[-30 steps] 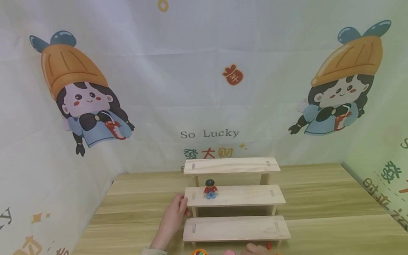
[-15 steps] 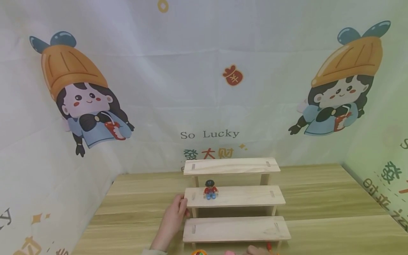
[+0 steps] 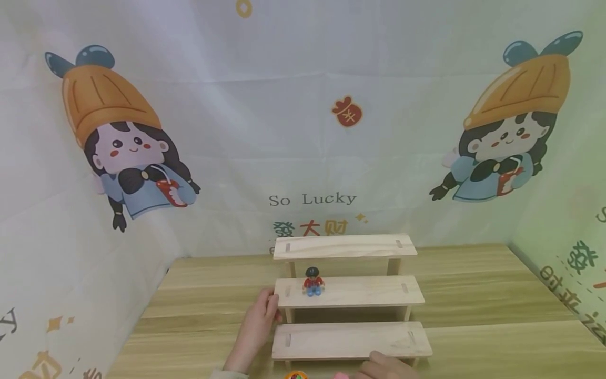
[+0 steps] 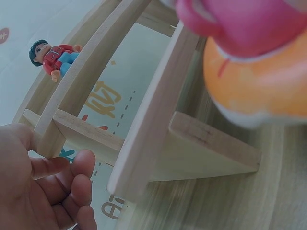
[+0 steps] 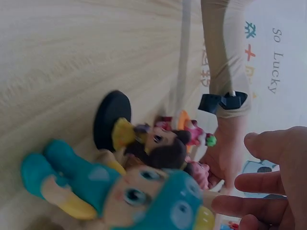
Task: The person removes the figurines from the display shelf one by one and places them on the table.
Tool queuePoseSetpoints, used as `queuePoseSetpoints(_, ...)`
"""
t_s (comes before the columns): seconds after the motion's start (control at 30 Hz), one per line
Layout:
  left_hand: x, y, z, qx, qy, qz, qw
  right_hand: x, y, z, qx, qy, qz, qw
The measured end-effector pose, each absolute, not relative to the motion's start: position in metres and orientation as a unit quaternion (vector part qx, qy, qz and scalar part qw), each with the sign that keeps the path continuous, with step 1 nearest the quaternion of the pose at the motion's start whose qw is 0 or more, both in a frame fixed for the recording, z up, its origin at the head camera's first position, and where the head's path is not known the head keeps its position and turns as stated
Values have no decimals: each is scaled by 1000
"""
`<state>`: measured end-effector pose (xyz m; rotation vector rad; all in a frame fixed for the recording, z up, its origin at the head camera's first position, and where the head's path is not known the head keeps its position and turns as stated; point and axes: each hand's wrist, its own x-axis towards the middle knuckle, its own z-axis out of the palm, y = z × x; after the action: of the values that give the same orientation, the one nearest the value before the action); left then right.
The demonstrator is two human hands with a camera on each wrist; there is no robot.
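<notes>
My left hand (image 3: 258,321) grips the left end of the middle board of a three-tier wooden stepped shelf (image 3: 350,339). The left wrist view shows the thumb side of this left hand (image 4: 43,182) against the board's end, with the fingers curled. A small toy figure (image 3: 313,282) in a red top and blue trousers sits on that board, near its left end. At the bottom edge, in front of the lowest board, my right hand (image 3: 385,367) is partly cut off. Its fingers (image 5: 259,184) are loosely spread in the right wrist view, beside a teal-hooded doll figure (image 5: 177,201), holding nothing visible.
Before the shelf are a dark-haired figure (image 5: 165,153) on a black base, an orange-rimmed toy (image 3: 296,375) and a pink toy (image 3: 341,376). A blurred pink-and-orange toy (image 4: 256,72) looms close in the left wrist view. A printed cloth (image 3: 227,131) hangs behind the wooden table (image 3: 208,295).
My right hand has shifted slightly up toward the lowest board, and the small red item beside it is now out of sight. The left hand and the seated figure have stayed put.
</notes>
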<state>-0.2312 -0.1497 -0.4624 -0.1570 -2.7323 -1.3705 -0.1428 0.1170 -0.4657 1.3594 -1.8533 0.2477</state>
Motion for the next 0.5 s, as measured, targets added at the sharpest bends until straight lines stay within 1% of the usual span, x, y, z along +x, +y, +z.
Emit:
queuePoseSetpoints(0.13,-231,-149,-462,-48,-893,-447,40,-148,120,-444,540,-751,102,368)
queuePoseSetpoints(0.27,-230,-149,-462,-47,-892,-448,41,-155,124,-427,501,-778,103,365)
queuePoseSetpoints(0.37,-230,-149,-462,-48,-892,-448,44,-159,126,-411,450,-822,103,333)
queuePoseSetpoints(0.5,-230,-149,-461,-46,-893,-446,45,-168,125,-390,400,-871,87,273)
